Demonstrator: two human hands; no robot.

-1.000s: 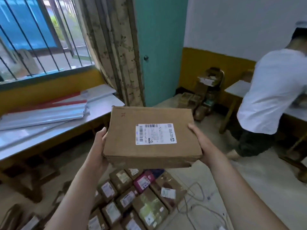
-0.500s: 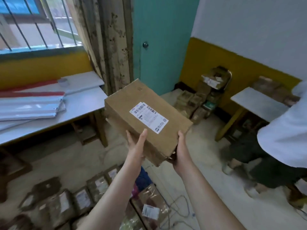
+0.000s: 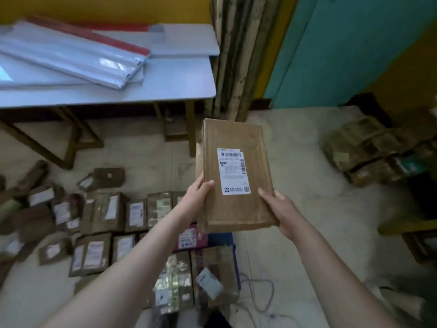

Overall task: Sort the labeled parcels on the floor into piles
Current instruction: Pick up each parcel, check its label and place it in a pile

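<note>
Since the earlier frame the box (image 3: 234,176) has turned so its long axis points away from the person, label (image 3: 233,171) up, and the view has tipped down toward the floor (image 3: 295,233).

Far left, a table (image 3: 179,84) carries a stack of white sheets (image 3: 71,58). Below it, labelled parcels (image 3: 104,216) lie in rows on the floor, left of and beneath the box. The left hand (image 3: 198,191) grips the box's left edge, fingers on top beside the label; the right hand (image 3: 280,207) clasps the near right corner. The box is held in the air between them, above the rows. A second heap of parcels (image 3: 369,150) sits well apart at the far right, nearer the right hand.

Which pile suits this box probably depends on the label, whose print is too blurred to read. The leftmost parcels are smeared, and the far-right heap is cut off at the edge.
</note>
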